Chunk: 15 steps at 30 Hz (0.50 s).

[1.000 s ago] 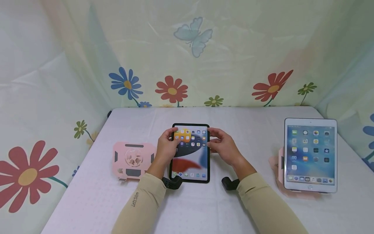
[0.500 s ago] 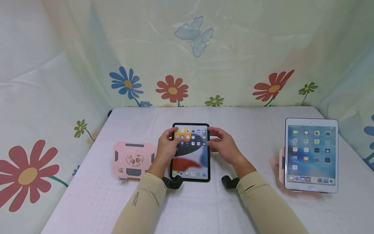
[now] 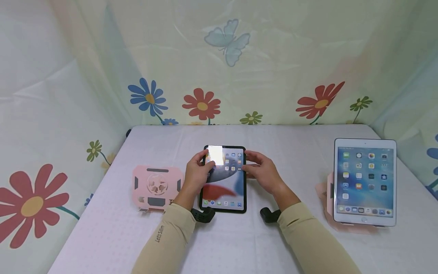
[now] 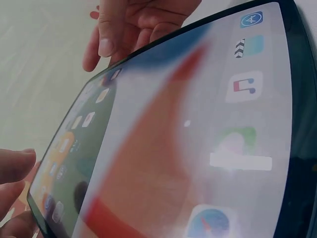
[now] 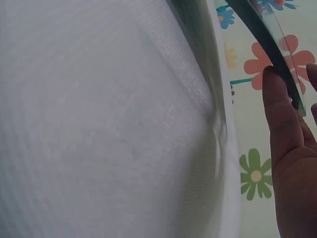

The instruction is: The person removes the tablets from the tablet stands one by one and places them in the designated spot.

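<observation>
A black-bezelled tablet (image 3: 224, 190) with a lit home screen is held upright between both hands, in the middle of the head view. Its left edge is gripped by my left hand (image 3: 195, 175), whose thumb reaches over onto the screen near a bright white rectangle. At the upper right edge, my right hand (image 3: 264, 171) holds the tablet between thumb and fingers. The left wrist view looks across the tablet (image 4: 148, 144), with the right hand (image 4: 141, 25) at its far edge. In the right wrist view, fingers (image 5: 282, 114) lie along the tablet's dark edge (image 5: 265, 42).
To the left on the white-covered table (image 3: 253, 251) stands a pink tablet stand (image 3: 157, 175) with grey pads. At the right, a white tablet (image 3: 364, 180) leans on another pink stand (image 3: 328, 205). Behind the table hangs a flowered curtain (image 3: 273, 57).
My left thumb has slid slightly rightward over the screen. A bright white rectangle has appeared over the upper left icons. The tablet's upper end has tipped slightly; the right hand barely moved.
</observation>
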Available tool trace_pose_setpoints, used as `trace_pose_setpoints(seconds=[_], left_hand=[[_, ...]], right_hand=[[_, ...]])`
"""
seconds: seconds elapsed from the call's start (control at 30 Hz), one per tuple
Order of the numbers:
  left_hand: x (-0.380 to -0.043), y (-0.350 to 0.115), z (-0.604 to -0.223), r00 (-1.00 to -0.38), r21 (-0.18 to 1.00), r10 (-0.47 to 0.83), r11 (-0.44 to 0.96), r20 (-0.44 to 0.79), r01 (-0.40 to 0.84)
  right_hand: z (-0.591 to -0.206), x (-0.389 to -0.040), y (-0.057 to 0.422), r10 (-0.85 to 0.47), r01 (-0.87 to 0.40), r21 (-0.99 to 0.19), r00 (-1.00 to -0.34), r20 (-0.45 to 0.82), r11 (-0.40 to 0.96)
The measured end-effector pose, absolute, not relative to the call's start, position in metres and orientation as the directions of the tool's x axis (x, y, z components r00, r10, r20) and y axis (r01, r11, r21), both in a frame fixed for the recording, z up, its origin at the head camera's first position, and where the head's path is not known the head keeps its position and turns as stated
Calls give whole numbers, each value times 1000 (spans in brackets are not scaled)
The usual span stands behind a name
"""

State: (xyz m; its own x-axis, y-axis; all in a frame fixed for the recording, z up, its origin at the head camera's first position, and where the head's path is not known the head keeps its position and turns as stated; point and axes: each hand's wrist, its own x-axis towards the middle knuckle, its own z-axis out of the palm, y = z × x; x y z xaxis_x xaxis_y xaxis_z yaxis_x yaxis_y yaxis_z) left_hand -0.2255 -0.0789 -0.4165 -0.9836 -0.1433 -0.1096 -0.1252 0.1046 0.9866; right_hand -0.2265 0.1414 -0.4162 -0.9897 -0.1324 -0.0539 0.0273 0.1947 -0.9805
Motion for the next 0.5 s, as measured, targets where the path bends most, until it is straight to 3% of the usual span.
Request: trace_pose_setpoints(seconds=[0.27, 0.5], left_hand=[[-223, -78, -416, -984, 987, -156, 122, -83, -103], [-224, -76, -420, -986, 981, -140, 160, -87, -109]], right_hand=[[-418, -226, 141, -125, 24, -986, -991, -45, 165], [-419, -225, 139, -113, 1, -966, -993, -31, 259]])
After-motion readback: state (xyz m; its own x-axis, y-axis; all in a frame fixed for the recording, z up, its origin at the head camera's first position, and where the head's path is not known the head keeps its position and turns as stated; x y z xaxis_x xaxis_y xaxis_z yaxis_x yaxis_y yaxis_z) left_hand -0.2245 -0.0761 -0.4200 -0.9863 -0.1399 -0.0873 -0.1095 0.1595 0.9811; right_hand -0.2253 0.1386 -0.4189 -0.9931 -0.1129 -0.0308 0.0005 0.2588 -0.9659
